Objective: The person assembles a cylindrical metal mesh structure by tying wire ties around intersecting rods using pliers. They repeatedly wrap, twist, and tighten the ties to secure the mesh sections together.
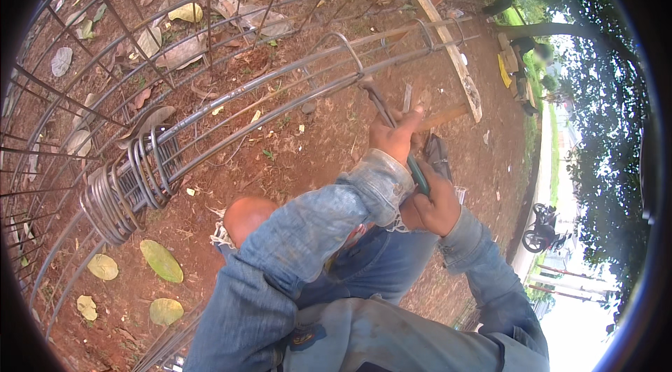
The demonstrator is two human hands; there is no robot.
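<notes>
My left hand [395,132] is closed around the upper part of a pair of long pincers [381,107], thumb pointing up. My right hand [435,207] grips the green-sleeved handle [418,174] lower down. The pincers' jaws [365,83] meet the long steel bars [280,88] where a bent stirrup loop [344,45] crosses them. Both arms wear faded denim sleeves. A bare knee [246,216] shows through torn jeans below the bars.
A bundle of several loose stirrups [126,186] hangs on the bars at left. A curved rebar cage [63,99] lies on red earth with dry leaves [161,260]. A wooden plank [437,22] runs at the back. A motorbike [542,228] stands at right.
</notes>
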